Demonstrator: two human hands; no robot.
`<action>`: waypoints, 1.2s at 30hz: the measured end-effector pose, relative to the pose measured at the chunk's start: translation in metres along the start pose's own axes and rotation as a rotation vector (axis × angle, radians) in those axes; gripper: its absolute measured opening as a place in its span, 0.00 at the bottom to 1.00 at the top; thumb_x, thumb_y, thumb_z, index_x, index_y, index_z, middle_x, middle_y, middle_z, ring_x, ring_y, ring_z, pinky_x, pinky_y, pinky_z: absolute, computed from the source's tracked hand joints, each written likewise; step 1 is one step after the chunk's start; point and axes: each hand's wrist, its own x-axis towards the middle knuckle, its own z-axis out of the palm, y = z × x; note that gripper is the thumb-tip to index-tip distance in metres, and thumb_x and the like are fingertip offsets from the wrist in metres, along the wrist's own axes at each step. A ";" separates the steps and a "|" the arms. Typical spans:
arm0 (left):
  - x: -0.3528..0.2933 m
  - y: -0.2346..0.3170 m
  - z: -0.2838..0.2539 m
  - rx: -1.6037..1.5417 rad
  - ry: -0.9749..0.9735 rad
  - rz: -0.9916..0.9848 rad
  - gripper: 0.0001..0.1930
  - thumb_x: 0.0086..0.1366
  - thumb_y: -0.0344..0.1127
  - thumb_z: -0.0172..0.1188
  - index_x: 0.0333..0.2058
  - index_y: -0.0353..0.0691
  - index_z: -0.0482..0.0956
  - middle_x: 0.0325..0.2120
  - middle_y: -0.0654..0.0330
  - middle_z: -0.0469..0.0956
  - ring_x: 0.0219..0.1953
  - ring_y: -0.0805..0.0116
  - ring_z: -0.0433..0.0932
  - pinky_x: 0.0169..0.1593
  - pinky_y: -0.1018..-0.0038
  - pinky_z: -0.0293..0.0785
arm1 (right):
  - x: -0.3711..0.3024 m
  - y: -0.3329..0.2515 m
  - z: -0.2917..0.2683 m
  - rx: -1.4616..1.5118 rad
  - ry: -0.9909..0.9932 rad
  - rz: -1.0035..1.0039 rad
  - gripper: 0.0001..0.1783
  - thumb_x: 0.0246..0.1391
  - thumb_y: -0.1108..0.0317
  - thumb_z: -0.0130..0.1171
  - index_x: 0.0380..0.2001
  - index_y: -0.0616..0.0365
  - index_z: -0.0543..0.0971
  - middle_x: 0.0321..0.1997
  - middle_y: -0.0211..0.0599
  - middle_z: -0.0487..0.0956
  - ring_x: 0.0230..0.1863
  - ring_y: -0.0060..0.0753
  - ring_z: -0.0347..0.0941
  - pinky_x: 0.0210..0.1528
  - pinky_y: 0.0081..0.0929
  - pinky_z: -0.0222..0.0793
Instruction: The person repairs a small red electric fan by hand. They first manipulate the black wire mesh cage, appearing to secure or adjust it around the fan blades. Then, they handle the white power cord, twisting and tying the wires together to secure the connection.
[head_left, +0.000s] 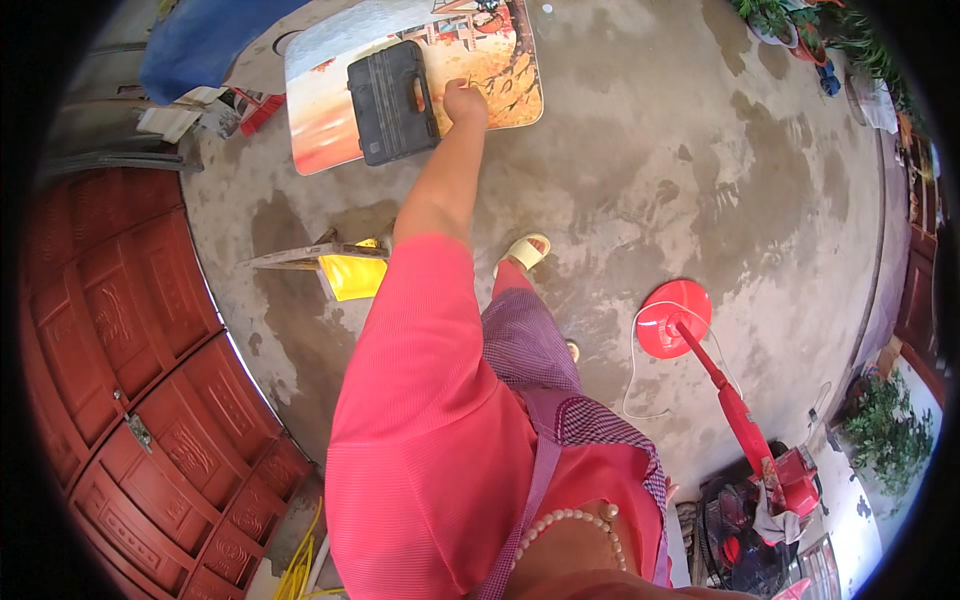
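The black case (384,108) points lengthwise away from you, just left of your left hand (465,103) (seemingly curled, grip unclear), right hand unseen.

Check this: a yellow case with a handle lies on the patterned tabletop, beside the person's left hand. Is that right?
Not quite: the case is dark grey, not yellow, as the head view shows. It does lie on the patterned tabletop, beside the person's left hand.
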 end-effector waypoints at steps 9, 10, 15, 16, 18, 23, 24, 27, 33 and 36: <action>0.013 -0.009 0.010 0.332 -0.120 -0.005 0.09 0.56 0.31 0.61 0.36 0.34 0.77 0.35 0.47 0.79 0.40 0.50 0.79 0.45 0.63 0.75 | 0.005 0.031 -0.008 -0.196 -0.187 0.093 0.27 0.60 0.42 0.51 0.48 0.54 0.70 0.48 0.30 0.71 0.44 0.36 0.69 0.44 0.40 0.70; 0.019 -0.018 0.013 0.334 -0.119 -0.005 0.09 0.56 0.31 0.61 0.36 0.34 0.77 0.35 0.47 0.79 0.40 0.50 0.79 0.45 0.63 0.75 | -0.010 0.024 0.010 -0.215 -0.196 0.098 0.27 0.60 0.41 0.51 0.49 0.53 0.70 0.48 0.30 0.71 0.44 0.36 0.69 0.45 0.41 0.70; 0.036 -0.051 0.025 0.246 -0.055 0.050 0.05 0.56 0.30 0.60 0.32 0.37 0.78 0.31 0.49 0.80 0.37 0.51 0.80 0.41 0.64 0.76 | -0.025 0.030 0.027 -0.183 -0.183 0.127 0.29 0.60 0.38 0.48 0.52 0.50 0.70 0.49 0.28 0.72 0.48 0.38 0.69 0.49 0.43 0.69; 0.036 -0.049 0.024 0.248 -0.057 0.057 0.05 0.56 0.30 0.60 0.32 0.37 0.78 0.31 0.49 0.80 0.37 0.51 0.80 0.41 0.64 0.76 | -0.024 0.034 0.026 -0.212 -0.181 0.143 0.30 0.60 0.37 0.47 0.53 0.50 0.69 0.50 0.28 0.72 0.50 0.39 0.69 0.50 0.44 0.68; 0.034 -0.048 0.019 0.184 -0.042 0.060 0.09 0.55 0.35 0.65 0.31 0.38 0.79 0.28 0.52 0.81 0.32 0.57 0.80 0.41 0.68 0.75 | -0.006 0.044 0.009 -0.242 -0.181 0.157 0.32 0.60 0.36 0.46 0.54 0.50 0.69 0.52 0.29 0.72 0.52 0.40 0.69 0.52 0.45 0.67; 0.030 -0.037 0.008 0.129 -0.146 0.130 0.08 0.54 0.33 0.64 0.32 0.37 0.78 0.27 0.53 0.80 0.30 0.62 0.79 0.39 0.69 0.75 | 0.055 0.069 -0.041 -0.219 -0.356 0.179 0.36 0.59 0.34 0.45 0.58 0.51 0.67 0.57 0.32 0.69 0.56 0.43 0.67 0.56 0.47 0.63; 0.032 -0.034 0.009 0.139 -0.175 0.156 0.08 0.55 0.32 0.63 0.32 0.36 0.78 0.27 0.54 0.80 0.30 0.63 0.79 0.39 0.69 0.75 | 0.045 0.073 -0.024 -0.209 -0.363 0.185 0.36 0.59 0.34 0.45 0.58 0.51 0.67 0.57 0.32 0.69 0.56 0.43 0.67 0.56 0.47 0.63; 0.035 -0.038 0.019 0.150 -0.117 0.204 0.07 0.57 0.31 0.61 0.34 0.36 0.78 0.26 0.56 0.79 0.28 0.63 0.79 0.34 0.69 0.76 | -0.020 0.055 0.031 -0.234 -0.163 0.207 0.37 0.59 0.34 0.44 0.60 0.52 0.64 0.60 0.33 0.68 0.57 0.44 0.66 0.58 0.47 0.61; 0.049 -0.063 0.025 -0.251 -0.125 -0.065 0.04 0.60 0.28 0.57 0.34 0.37 0.75 0.28 0.58 0.79 0.27 0.67 0.78 0.22 0.73 0.73 | 0.006 0.075 0.011 -0.218 -0.358 0.163 0.37 0.60 0.36 0.44 0.61 0.52 0.63 0.64 0.34 0.65 0.60 0.44 0.64 0.58 0.46 0.60; 0.004 -0.009 0.008 -0.104 -0.274 0.134 0.01 0.59 0.25 0.57 0.29 0.37 0.74 0.28 0.58 0.78 0.26 0.69 0.75 0.27 0.73 0.71 | -0.040 0.081 0.029 -0.248 -0.301 0.107 0.26 0.61 0.44 0.50 0.49 0.55 0.72 0.44 0.32 0.75 0.43 0.34 0.72 0.46 0.34 0.69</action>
